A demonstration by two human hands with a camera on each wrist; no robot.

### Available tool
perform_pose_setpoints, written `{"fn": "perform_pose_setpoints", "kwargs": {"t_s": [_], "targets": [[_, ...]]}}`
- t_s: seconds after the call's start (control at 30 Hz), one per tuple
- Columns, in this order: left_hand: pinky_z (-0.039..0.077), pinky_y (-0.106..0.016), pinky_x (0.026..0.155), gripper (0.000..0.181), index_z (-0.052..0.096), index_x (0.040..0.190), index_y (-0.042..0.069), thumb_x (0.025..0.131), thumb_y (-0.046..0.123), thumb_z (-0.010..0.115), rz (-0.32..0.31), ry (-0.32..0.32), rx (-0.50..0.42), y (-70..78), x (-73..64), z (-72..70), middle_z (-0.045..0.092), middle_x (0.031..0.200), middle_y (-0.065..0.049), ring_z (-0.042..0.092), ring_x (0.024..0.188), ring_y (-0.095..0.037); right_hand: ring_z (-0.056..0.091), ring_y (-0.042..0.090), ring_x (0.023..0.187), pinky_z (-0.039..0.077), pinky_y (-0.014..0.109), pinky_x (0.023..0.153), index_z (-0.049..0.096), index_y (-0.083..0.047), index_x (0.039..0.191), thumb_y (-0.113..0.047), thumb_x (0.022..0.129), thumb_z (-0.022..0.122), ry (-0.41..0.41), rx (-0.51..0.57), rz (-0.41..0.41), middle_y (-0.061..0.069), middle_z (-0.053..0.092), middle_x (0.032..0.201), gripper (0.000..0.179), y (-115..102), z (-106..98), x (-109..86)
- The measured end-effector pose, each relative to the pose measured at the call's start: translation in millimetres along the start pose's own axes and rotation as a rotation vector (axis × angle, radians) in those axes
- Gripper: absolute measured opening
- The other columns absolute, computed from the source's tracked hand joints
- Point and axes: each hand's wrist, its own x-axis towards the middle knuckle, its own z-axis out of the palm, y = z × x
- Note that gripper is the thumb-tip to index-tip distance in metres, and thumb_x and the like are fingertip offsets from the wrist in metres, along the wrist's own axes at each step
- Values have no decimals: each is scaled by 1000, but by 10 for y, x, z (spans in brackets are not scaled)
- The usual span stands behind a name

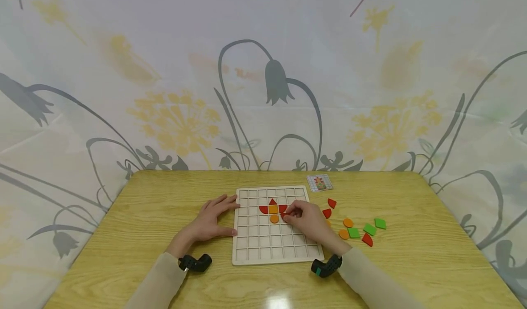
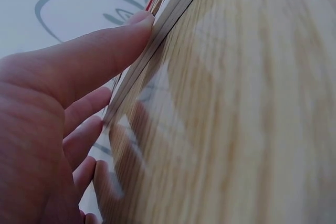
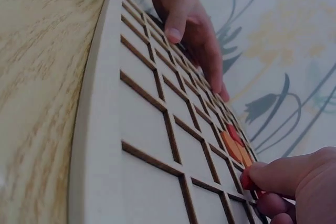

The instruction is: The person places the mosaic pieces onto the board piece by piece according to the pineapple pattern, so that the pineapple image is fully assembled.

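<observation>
A pale wooden grid board (image 1: pixel 269 254) lies on the table. In its upper cells are a red triangle (image 1: pixel 272 202), an orange square (image 1: pixel 273 209), an orange circle (image 1: pixel 274 219) and red quarter-circle pieces (image 1: pixel 263 209) either side of the square. My right hand (image 1: pixel 306 219) pinches another red piece (image 3: pixel 247 179) between thumb and fingers, low over the grid just right of the orange circle; fingertips partly hide its shape. My left hand (image 1: pixel 210 219) spreads along the board's left side, thumb (image 2: pixel 118 45) and fingertips at the edge.
Right of the board lie loose red quarter-circles (image 1: pixel 368 240), orange circles (image 1: pixel 348 223) and green diamonds (image 1: pixel 369 229). Behind the board's right corner is a small picture card (image 1: pixel 319 183) with a coloured design. A flower-patterned curtain (image 1: pixel 263 71) hangs beyond the wooden table (image 1: pixel 164 194).
</observation>
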Motion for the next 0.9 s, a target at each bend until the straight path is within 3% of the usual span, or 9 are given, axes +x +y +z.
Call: {"fn": "perform_pose_setpoints", "kwargs": {"t_s": [0.27,0.43,0.63,0.77,0.9], "targets": [[5,-65,113,71,55,144,16,83,43,79,2,5,8,-1,-6,6,32,160,-4,15,149,-36,51,16,68,41,27,62,74,-12,110,-8,94,67,-63,43,-5,-4,61,80,18,-7,-57,43],[4,-66,113,71,55,144,17,83,43,79,6,7,5,-7,1,3,32,161,-4,15,150,-36,54,16,70,45,27,64,68,-12,93,-12,92,73,-53,78,19,-3,62,79,5,-12,-88,61],[4,-66,113,72,55,144,17,83,44,79,1,8,-2,-9,2,7,32,161,-4,15,150,-35,52,16,66,42,30,64,61,-12,78,-17,87,78,-22,74,62,-3,59,71,20,-6,-65,66],[3,-66,113,71,55,144,17,83,43,79,-2,4,-5,-3,1,8,31,161,-4,15,150,-35,54,16,67,43,30,63,72,-12,94,-13,91,72,-15,68,61,-4,62,75,3,-12,-59,70],[3,-66,113,71,55,144,16,83,42,79,-2,3,-7,4,1,0,32,161,-4,15,150,-36,56,15,70,46,30,65,76,-13,102,-13,94,69,-28,72,36,-5,66,80,10,-8,-52,63]]}}
